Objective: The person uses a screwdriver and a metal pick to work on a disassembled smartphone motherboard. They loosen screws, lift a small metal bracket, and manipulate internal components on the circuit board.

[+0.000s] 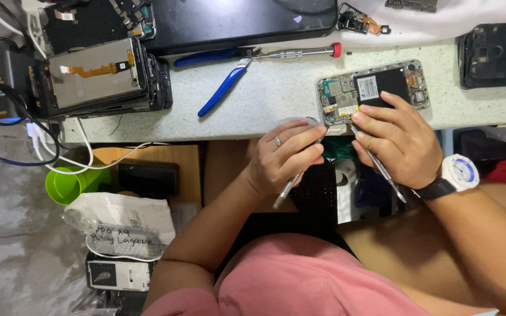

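An opened phone lies near the front edge of the speckled workbench, its circuit board and black battery exposed. My left hand, with a ring on one finger, grips a thin metal tool whose tip reaches the phone's left end. My right hand, with a white watch on its wrist, rests its fingers on the phone's lower edge and holds metal tweezers pointed at the board.
Blue-handled pliers and a screwdriver lie left of the phone. A stack of phone screens sits at far left beside cables. Another black phone back lies at right. A green cup and bagged parts sit below the bench.
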